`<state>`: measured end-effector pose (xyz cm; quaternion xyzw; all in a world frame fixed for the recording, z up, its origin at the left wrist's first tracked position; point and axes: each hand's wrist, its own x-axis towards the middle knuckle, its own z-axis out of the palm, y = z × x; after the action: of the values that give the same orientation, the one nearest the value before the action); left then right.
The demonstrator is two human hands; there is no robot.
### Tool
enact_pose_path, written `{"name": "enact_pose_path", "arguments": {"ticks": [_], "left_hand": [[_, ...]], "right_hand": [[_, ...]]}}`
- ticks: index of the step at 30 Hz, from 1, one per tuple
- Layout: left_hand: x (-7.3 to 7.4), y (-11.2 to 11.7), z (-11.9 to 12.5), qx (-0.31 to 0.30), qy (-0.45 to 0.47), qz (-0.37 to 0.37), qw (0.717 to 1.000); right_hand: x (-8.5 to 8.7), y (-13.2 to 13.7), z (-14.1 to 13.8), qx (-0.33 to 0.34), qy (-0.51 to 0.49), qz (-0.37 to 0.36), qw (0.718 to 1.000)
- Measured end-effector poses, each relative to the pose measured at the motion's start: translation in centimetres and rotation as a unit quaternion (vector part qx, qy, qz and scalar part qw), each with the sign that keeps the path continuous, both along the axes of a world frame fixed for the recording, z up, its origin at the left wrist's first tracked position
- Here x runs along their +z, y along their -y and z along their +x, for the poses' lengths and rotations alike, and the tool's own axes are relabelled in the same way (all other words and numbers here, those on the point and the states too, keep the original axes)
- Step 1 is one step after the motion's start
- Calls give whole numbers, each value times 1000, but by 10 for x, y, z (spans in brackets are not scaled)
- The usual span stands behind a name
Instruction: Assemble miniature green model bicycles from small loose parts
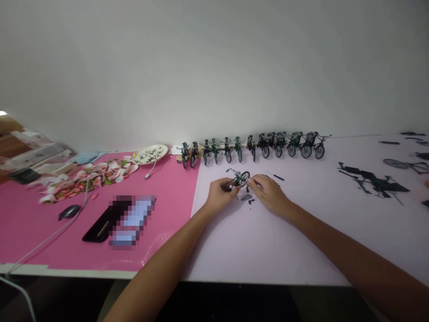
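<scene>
The worktop [234,250] runs the full width of the view against a plain pale wall. Its left part is covered by a pink mat [40,228] and the rest by a pale lilac sheet. Its near edge drops to dark floor.

A small model bicycle [238,179] with a dark green frame, black wheels and thin handlebars is held just above the lilac sheet at the middle, a little in front of the back row. The left hand [219,194] pinches its frame end between thumb and fingers. The right hand [270,192] is curled with its fingertips at the wheel end, and whether they grip it cannot be told. Loose dark parts [247,198] lie on the sheet directly below, between the two hands.

At the far left stand stacked boxes [30,156], then a heap of pink, white and green scraps [83,179]. A white cable [50,237] crosses the mat beside a black computer mouse [69,211], with a flat black device [100,226] nearer the middle. A white plate [149,154] of tiny pieces sits at the back. A row of finished model bicycles [251,145] lines the wall beyond the hands. A thin black tool [275,176] lies just right of them. Black frame pieces [372,181] and a separate wheel [395,163] lie well apart to the right.
</scene>
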<state>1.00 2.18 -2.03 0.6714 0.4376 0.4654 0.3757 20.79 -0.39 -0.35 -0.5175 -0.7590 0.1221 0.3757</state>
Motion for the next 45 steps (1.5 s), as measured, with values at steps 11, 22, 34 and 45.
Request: {"name": "enact_pose_path", "arguments": {"ticks": [11, 22, 34, 45], "left_hand": [[4, 3, 2, -2, 6, 3, 1000], [0, 0, 3, -3, 4, 8, 1000], [1, 0, 2, -11, 13, 2, 1000], [-2, -2, 3, -13, 33, -8, 999]], "right_hand": [[-5, -2, -2, -39, -38, 28, 998], [-6, -3, 1, -4, 5, -17, 1000], [-5, -2, -3, -54, -46, -20, 997], [-7, -3, -2, -52, -27, 2, 998]]}}
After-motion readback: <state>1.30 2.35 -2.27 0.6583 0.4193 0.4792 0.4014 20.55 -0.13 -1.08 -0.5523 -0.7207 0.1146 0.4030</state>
